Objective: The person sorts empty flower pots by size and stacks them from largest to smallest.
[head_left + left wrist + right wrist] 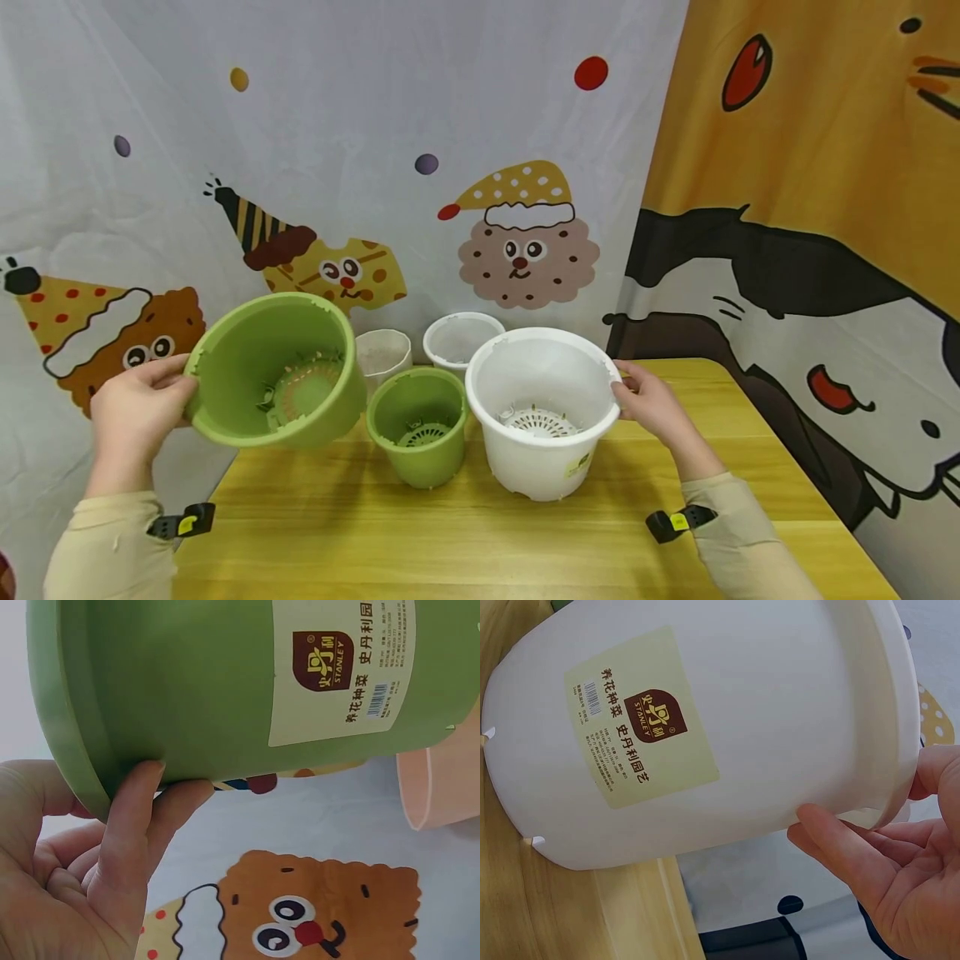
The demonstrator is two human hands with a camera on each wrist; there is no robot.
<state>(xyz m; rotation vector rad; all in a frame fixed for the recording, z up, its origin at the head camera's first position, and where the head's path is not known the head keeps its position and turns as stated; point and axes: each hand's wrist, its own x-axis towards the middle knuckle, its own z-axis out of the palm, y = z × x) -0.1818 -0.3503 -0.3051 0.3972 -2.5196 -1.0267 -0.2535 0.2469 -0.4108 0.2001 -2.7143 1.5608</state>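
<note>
My left hand [141, 410] pinches the rim of a large green flowerpot [270, 367], held tilted above the table's left side with its opening facing me. In the left wrist view, a paper label [337, 675] shows on its outer wall. A large white flowerpot [536, 454] is gripped at its right rim by my right hand [656, 404], thumb inside view over the edge. That pot leans slightly toward me; its label [641, 716] faces the right wrist camera. Between the two stands a smaller green flowerpot [423, 454], touched by neither hand.
Behind stand a small white pot [463, 327] and a pale, uneven-rimmed pot [382, 354]. The wooden table [420, 542] ends against a printed cartoon curtain [337, 100]. Each wrist wears a black band.
</note>
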